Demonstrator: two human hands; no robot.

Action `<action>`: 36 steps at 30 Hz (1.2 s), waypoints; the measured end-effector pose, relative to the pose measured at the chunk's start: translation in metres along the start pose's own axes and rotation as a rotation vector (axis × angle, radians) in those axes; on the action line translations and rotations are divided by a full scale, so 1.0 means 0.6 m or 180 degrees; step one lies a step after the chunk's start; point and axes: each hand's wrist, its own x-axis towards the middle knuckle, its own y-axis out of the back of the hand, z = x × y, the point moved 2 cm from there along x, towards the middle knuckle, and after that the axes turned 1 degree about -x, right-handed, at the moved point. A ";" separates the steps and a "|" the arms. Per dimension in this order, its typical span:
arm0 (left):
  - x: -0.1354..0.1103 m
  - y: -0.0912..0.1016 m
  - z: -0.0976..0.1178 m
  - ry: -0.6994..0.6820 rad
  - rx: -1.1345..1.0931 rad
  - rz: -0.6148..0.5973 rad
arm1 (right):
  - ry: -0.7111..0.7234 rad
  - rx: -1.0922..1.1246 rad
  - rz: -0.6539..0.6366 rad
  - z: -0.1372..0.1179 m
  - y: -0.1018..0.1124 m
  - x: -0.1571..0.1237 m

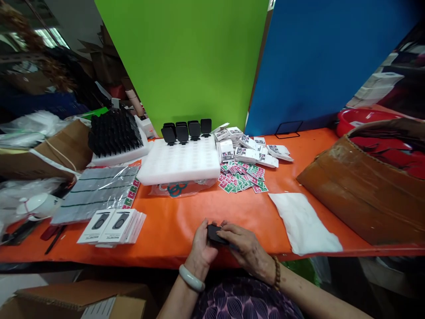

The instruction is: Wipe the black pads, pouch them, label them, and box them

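Note:
Both my hands are together near the front edge of the orange table, closed on one small flat black phone holder (pixel 216 235). My left hand (pixel 201 246) grips its left end, with the thumb below. My right hand (pixel 245 248) holds the right end, its fingers lying over the top. The underside is hidden by the fingers. Beyond them, several similar black holders (pixel 181 133) with square heads stand upright in a white foam block (pixel 181 161). To the left, white printed boxes (pixel 111 226) marked "MAGNETIC" lie in stacks.
Small white boxes (pixel 247 150) are heaped behind red and green printed cards (pixel 242 177). A white packet (pixel 303 223) lies at right, near a large brown carton (pixel 368 186). At left are a plastic-wrapped grey stack (pixel 96 192) and foam with many black pieces (pixel 114 133).

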 end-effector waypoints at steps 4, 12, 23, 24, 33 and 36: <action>-0.002 0.000 -0.024 0.0139 0.0216 -0.0253 | -0.1027 0.0680 0.0108 0.033 0.055 0.009; 0.006 0.016 0.010 -0.0979 0.1353 -0.0157 | -0.2490 0.1588 -0.0764 0.147 0.166 -0.028; 0.025 -0.087 0.187 -0.4704 0.4520 0.0734 | -0.1878 -0.1650 -0.0868 0.151 0.191 0.030; 0.030 -0.099 0.205 -0.4872 0.4771 0.0861 | -0.1738 -0.1712 -0.0792 0.148 0.198 0.065; 0.108 -0.143 0.287 -0.4534 0.6647 0.1394 | -0.1213 -0.1760 0.0339 0.157 0.225 0.493; 0.115 -0.145 0.300 -0.4458 0.6886 0.1351 | -0.1326 -0.1746 0.0615 0.202 0.229 0.590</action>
